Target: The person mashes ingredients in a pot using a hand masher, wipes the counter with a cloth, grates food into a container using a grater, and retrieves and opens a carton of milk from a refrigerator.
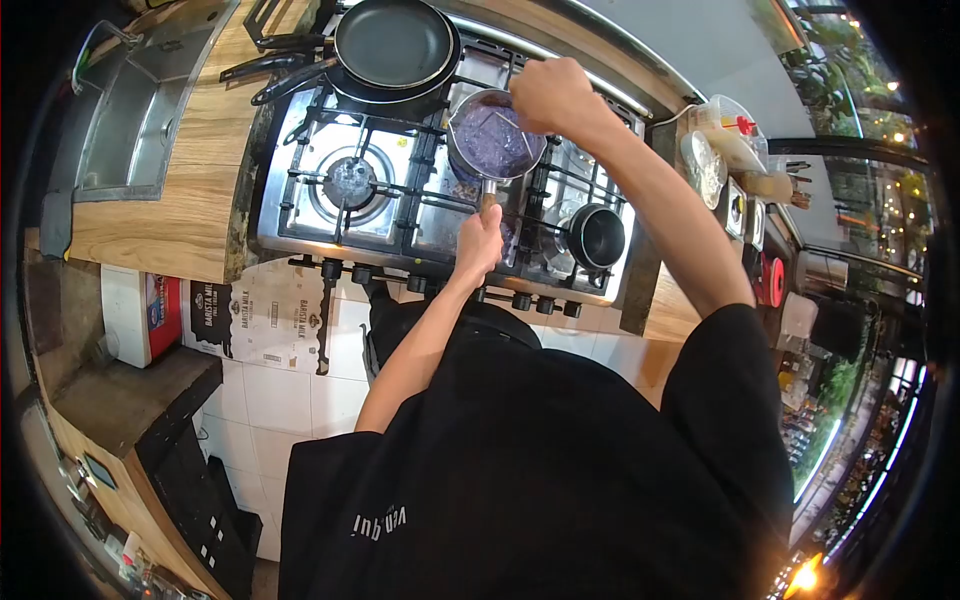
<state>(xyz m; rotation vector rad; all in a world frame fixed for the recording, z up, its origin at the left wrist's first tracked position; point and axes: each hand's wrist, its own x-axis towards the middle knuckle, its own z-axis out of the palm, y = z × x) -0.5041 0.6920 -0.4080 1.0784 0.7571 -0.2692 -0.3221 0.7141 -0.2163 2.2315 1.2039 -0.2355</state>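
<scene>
A round, silver-coloured metal saucepan (pixel 452 150) with a light-brown handle (pixel 488 201) sits level over the black grates of a steel gas hob (pixel 430 225), between black frying pans (pixel 393 45) and a small black pot (pixel 598 237). The fingers of the left hand (pixel 480 243) wrap the handle, which points toward the person. Inside lie glossy purple contents (pixel 485 148), mottled with paler patches. A thin, pale, rod-like utensil (pixel 512 121) slants across them near the closed right hand (pixel 553 95); its full shape, and whether that hand grips it, are unclear.
</scene>
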